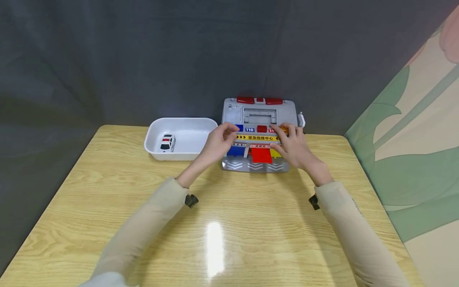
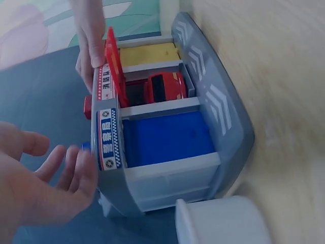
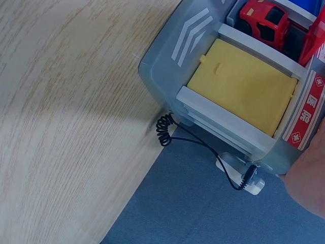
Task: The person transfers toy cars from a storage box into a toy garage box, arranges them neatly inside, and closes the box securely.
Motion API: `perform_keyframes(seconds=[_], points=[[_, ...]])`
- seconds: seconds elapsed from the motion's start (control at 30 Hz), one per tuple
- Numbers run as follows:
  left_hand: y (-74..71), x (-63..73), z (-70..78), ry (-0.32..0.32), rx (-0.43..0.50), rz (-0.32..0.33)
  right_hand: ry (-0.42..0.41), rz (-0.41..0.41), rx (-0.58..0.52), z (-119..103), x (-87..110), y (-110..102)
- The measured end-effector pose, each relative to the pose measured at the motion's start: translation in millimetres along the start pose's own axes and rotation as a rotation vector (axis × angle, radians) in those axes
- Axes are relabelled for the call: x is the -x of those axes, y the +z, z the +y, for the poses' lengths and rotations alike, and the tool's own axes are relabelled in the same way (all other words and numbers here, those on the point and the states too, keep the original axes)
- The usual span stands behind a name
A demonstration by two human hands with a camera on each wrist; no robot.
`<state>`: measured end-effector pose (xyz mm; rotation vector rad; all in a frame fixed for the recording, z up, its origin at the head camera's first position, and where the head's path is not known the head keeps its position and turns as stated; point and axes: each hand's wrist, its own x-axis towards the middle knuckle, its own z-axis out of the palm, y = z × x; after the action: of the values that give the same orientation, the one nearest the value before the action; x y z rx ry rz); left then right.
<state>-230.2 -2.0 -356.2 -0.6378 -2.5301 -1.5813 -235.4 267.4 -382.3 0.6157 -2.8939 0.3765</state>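
Observation:
A grey toy garage stands at the back of the table. Its middle red door is swung up, and a red toy car shows in that bay. The blue door and yellow door on either side are down. My left hand is at the garage's left end near a blue button, fingers loosely bent and holding nothing; whether a fingertip touches is unclear. My right hand rests on the right end of the front panel, fingers on top and thumb at the front edge.
Left of the garage sits a white plastic tub with a white toy car inside. A white handset with a black coiled cord hangs at the garage's right side. Dark cloth rises behind the table.

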Motion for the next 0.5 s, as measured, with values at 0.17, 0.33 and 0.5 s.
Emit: perform_keyframes(seconds=[0.17, 0.33, 0.5], points=[[9.7, -6.6, 2.5, 0.165, -0.286, 0.044, -0.003, 0.0, -0.003, -2, -1.6, 0], [20.4, -14.4, -6.9, 0.241, -0.57, -0.059, -0.006, 0.0, 0.008, -3, -2.5, 0], [31.7, -20.0, -12.2, 0.277, -0.735, -0.152, -0.026, 0.008, 0.023, -4, -2.1, 2]])
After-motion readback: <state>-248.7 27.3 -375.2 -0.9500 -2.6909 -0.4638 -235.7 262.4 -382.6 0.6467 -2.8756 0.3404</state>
